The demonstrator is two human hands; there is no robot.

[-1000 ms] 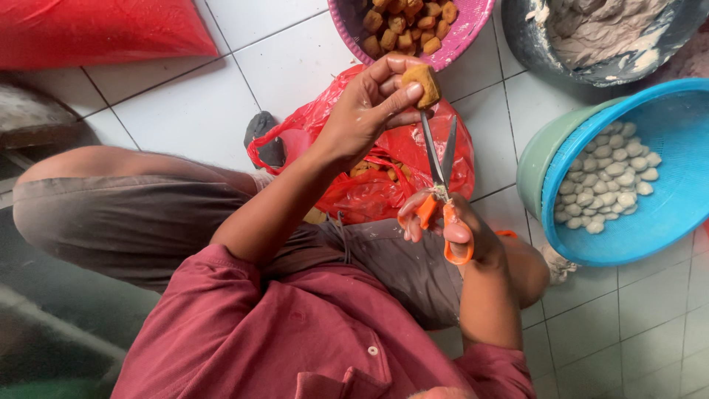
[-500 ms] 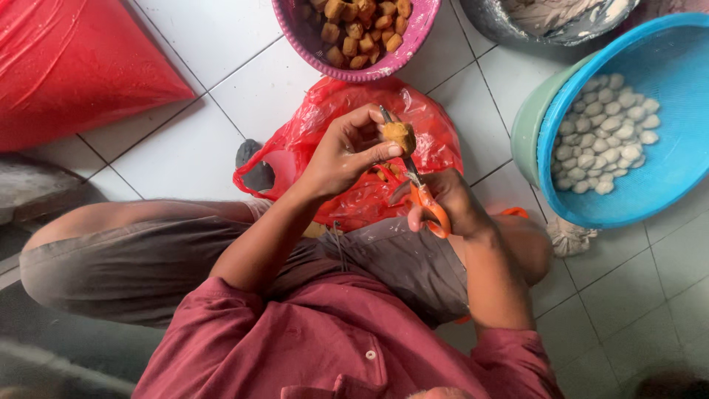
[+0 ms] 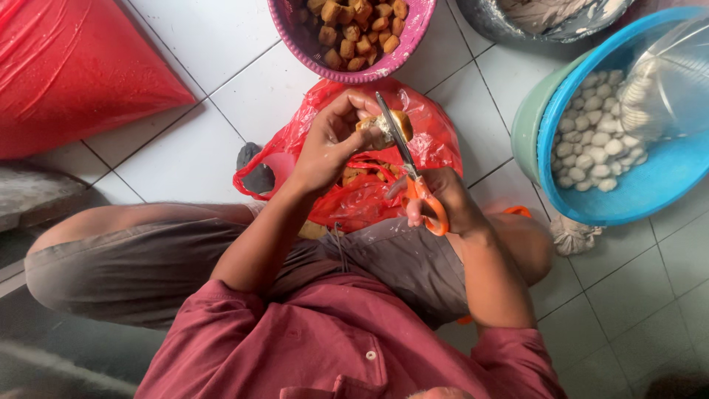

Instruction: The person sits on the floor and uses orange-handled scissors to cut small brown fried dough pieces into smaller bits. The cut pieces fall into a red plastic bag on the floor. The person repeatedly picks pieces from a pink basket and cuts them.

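My left hand (image 3: pixel 330 144) holds a brown fried tofu puff (image 3: pixel 384 127) above a red plastic bag (image 3: pixel 436 137) on the floor. My right hand (image 3: pixel 443 201) grips orange-handled scissors (image 3: pixel 413 174); the blades point up and cut into the puff, showing its pale inside. More brown pieces (image 3: pixel 362 176) lie inside the red bag under my hands. I sit cross-legged in a maroon shirt and grey shorts.
A pink basket (image 3: pixel 402 55) of fried tofu puffs stands ahead. A blue basin (image 3: pixel 650 196) inside a green one holds white balls at right. A grey bowl (image 3: pixel 509 28) of pale paste is at top right. A big red bag (image 3: pixel 66 66) lies top left on white tiles.
My left hand brought the puff down from near the pink basket to over the red bag. The scissors closed in and now cut into the puff.
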